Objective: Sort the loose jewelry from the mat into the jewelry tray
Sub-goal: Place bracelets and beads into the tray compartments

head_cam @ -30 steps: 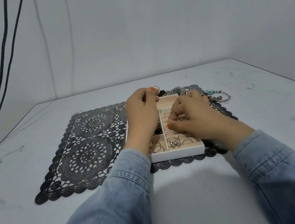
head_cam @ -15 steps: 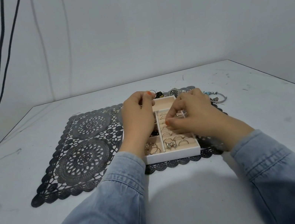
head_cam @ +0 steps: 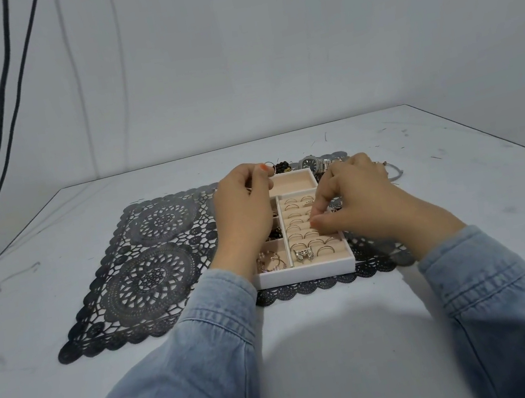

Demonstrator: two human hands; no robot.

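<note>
Jewelry tray (head_cam: 305,273) beneath both hands, ring (head_cam: 269,165) at left grip (head_cam: 258,173)

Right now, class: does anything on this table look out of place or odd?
Yes: a wristwatch and dark beaded bracelet lie unsorted on the mat behind the jewelry tray, whose far compartment sits empty.

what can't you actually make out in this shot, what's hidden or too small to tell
Head view only:
- Left compartments of the jewelry tray: mostly covered by the left hand.
- What the right hand pinches over the ring slots: hidden by its fingers.
- Bracelet on the mat: largely behind the right hand.
- Watch dial: too small to read.
- Forearms: cut off by the bottom edge.
</note>
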